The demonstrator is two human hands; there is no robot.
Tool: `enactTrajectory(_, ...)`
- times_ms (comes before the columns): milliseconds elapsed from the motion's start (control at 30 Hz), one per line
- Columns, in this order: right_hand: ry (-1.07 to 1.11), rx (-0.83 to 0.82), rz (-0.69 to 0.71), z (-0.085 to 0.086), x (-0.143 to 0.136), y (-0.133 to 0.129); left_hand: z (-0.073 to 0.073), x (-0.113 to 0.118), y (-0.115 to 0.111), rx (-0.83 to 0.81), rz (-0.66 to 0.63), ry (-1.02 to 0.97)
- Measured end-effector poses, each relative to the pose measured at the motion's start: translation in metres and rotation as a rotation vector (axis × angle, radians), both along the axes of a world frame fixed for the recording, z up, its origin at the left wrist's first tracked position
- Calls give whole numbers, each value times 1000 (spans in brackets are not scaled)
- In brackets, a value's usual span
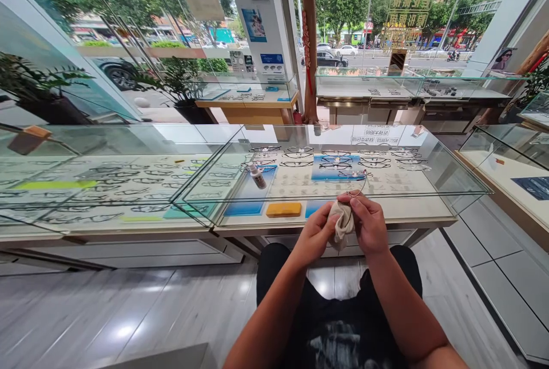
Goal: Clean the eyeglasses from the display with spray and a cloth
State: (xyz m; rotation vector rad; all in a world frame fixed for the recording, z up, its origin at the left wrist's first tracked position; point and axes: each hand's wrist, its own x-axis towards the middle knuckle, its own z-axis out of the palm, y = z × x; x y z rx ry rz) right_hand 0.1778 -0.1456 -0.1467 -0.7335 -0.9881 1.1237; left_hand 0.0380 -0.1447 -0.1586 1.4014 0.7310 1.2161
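My left hand [318,233] is closed on a crumpled beige cleaning cloth [342,234], held above my lap at the front edge of the glass display counter. Just to its right, my right hand [369,225] pinches a thin-rimmed pair of eyeglasses [363,185], one slender part of which curves up above the fingers. The cloth bunches between both hands and hides much of the eyeglasses. A small spray bottle [258,177] with a dark label stands on the counter glass, left of my hands. Closer to the front lies a yellow-orange glasses case [283,209].
Rows of eyeglass frames [298,157] lie inside the glass display counter [446,177]. Another glass case [107,186] adjoins it on the left, and a third display case [506,169] stands at right. Potted plants [180,86] and more showcases line the windows.
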Motion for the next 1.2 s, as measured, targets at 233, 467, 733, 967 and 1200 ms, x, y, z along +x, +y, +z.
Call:
enactTrajectory(233, -69, 22, 40, -4, -5, -3, 3, 7, -3, -107, -32, -15)
enactTrajectory(467, -25, 2, -64, -11, -5, 0, 0, 11, -2, -132, 51, -66)
enactTrajectory(733, -73, 6, -42, -12, -6, -2, -3, 24, -6, -30, 258, -26)
enactTrajectory(967, -148, 94, -97, -9, -3, -2, 1, 24, -6, -14, 325, -1)
enactTrajectory(1200, -208, 145, 67, -3, 32, 2, -5, -1, 6, -118, 339, -16)
